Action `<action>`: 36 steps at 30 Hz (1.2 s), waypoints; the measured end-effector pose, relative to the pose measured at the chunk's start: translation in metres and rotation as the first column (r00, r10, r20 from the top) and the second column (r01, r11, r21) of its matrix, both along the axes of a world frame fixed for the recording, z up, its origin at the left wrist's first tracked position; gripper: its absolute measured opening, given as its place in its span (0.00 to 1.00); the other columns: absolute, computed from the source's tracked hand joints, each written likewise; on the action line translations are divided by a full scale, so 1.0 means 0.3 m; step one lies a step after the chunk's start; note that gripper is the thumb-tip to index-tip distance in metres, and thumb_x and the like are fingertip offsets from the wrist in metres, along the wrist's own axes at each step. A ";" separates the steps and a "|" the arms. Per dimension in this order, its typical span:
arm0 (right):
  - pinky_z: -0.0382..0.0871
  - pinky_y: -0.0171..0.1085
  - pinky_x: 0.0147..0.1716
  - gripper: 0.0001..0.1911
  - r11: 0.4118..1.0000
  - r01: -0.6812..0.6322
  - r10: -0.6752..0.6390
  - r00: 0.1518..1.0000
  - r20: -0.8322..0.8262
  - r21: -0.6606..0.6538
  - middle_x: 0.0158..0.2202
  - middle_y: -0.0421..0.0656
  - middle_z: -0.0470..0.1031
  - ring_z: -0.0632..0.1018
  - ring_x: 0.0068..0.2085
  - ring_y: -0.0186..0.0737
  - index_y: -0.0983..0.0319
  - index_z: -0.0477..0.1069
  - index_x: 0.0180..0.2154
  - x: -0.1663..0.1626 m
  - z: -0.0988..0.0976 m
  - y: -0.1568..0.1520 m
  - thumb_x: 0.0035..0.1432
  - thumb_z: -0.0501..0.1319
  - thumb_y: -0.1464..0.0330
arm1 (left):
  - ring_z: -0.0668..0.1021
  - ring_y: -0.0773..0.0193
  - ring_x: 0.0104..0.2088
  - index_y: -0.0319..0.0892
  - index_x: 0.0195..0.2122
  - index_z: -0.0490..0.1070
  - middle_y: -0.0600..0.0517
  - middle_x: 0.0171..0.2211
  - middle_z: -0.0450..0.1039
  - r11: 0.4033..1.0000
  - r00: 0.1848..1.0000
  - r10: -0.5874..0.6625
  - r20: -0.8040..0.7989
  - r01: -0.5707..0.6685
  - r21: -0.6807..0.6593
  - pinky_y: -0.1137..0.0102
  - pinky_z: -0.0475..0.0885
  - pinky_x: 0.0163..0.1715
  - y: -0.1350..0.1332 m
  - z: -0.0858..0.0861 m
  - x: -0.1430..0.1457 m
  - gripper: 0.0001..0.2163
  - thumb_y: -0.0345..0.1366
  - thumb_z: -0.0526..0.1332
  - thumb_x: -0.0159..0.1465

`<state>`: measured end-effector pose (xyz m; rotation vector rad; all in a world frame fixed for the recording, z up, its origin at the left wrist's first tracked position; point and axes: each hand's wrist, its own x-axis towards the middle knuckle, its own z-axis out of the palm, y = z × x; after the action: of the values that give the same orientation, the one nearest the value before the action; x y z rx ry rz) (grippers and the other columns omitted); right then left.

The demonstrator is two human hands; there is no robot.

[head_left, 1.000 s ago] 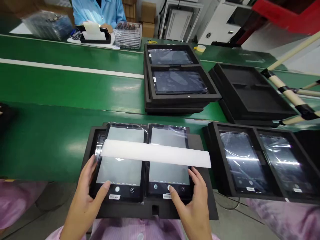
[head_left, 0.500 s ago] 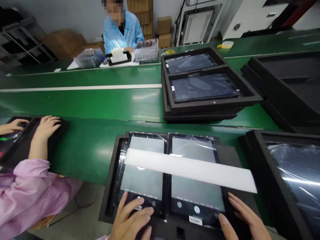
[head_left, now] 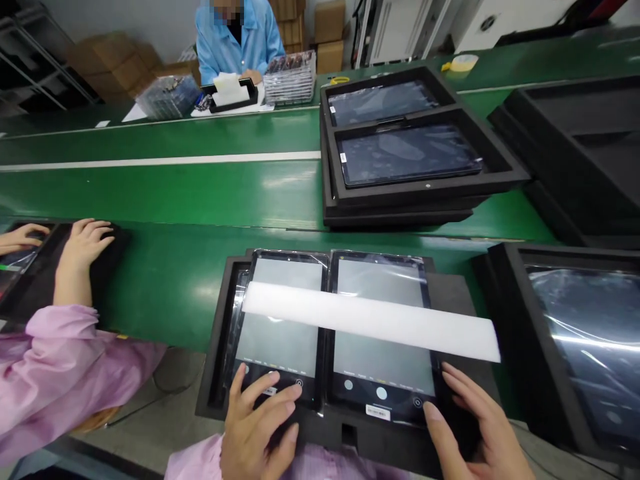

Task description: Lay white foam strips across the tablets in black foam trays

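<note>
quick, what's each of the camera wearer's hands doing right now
Left hand: open, spread over the lower end of the left tablet.
Right hand: open, at the lower right corner of the right tablet.

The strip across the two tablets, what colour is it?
The strip is white, seen best in the head view.

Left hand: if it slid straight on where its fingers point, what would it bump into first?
The left hand would probably meet the white strip across the two tablets, though depth is hard to judge here.
</note>
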<state>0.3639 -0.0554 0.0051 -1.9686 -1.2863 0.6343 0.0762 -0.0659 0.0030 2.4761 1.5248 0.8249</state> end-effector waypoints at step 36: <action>0.70 0.49 0.51 0.33 0.969 0.236 -0.211 0.942 -0.260 0.070 0.55 0.54 0.75 0.77 0.52 0.54 0.63 0.73 0.54 0.191 -0.113 -0.067 0.60 0.62 0.45 | 0.74 0.44 0.60 0.48 0.58 0.75 0.45 0.59 0.74 0.944 0.997 0.053 0.061 -0.030 -0.328 0.49 0.67 0.62 0.511 0.155 -0.266 0.30 0.61 0.62 0.60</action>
<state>0.4211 -0.0755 -0.0288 -1.8501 -0.9074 0.6672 -0.0035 0.0874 0.0494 2.1617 1.5505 0.5977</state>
